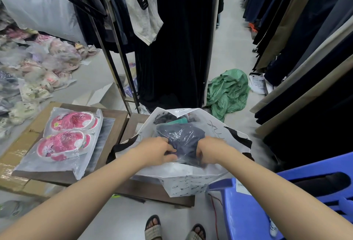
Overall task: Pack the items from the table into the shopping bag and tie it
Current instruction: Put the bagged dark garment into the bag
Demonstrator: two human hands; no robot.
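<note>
The dark navy garment sealed in clear crinkled plastic [183, 134] lies in the open mouth of the white printed shopping bag with black handles [191, 182], and I have it at its near edge from both sides. My left grip [158, 151] is clamped on its left corner, fingers curled into the plastic. My right grip [210, 150] is clamped on the right corner, knuckles up and fingertips buried in the wrap. The packet sits between the two grips and stretches away from me into the bag. Past it, deeper in the bag, lie other dark and teal packed things [181, 120], too bunched to tell apart. One black handle [240, 138] flops over the bag's right rim.

The bag stands at the right end of the low brown wooden surface [114, 119]. To the left on that surface, well apart from the bag, lies the pair of pink children's shoes in a clear plastic packet [65, 134]. A flattened brown cardboard sheet [23, 140] sits under the surface's left side.

Just right of the bag is a blue plastic stool [248, 211]. Beyond the bag, a crumpled green cloth [227, 91] lies on the floor beside a long black pleated garment hanging from a rack [175, 49].
</note>
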